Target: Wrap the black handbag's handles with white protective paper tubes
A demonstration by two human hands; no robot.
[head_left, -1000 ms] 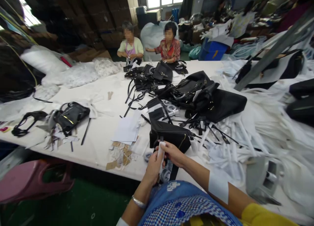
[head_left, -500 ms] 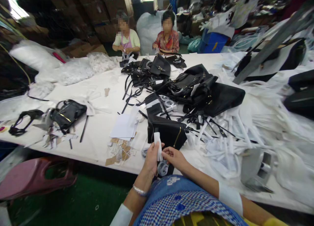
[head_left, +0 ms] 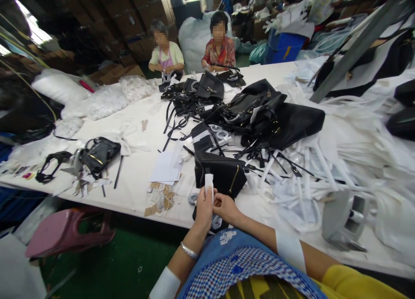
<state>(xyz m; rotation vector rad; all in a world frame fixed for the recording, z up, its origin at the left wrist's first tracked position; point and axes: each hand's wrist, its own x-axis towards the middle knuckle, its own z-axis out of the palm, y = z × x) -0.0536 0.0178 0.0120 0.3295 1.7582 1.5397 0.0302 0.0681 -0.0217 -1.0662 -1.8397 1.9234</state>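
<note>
White table: carries all the work. Its near edge runs just under both hands, so whatever slips from them would likely fall past the edge onto the lap or the floor.
White strip pile: loose strips heaped toward the right side of the table, near the right forearm. A careless sweep of that arm could drag some off the near edge.
Black handbag: stands at the near edge, just behind the hands. A tug on anything joined to it could tip it toward the edge. Whether the held piece is joined to it cannot be told.
Left hand: closed around the held piece, thumb and fingers pinching it upright from the left.
Right hand: just beside the left, its fingertips drawn together on the lower part of the same piece.
White strip: narrow and limp-looking, it rises out of the left hand's pinch, its top in front of the handbag's face. With both grips low, the free top could fold over or twist, and a loose pinch could let it slide out.
</note>
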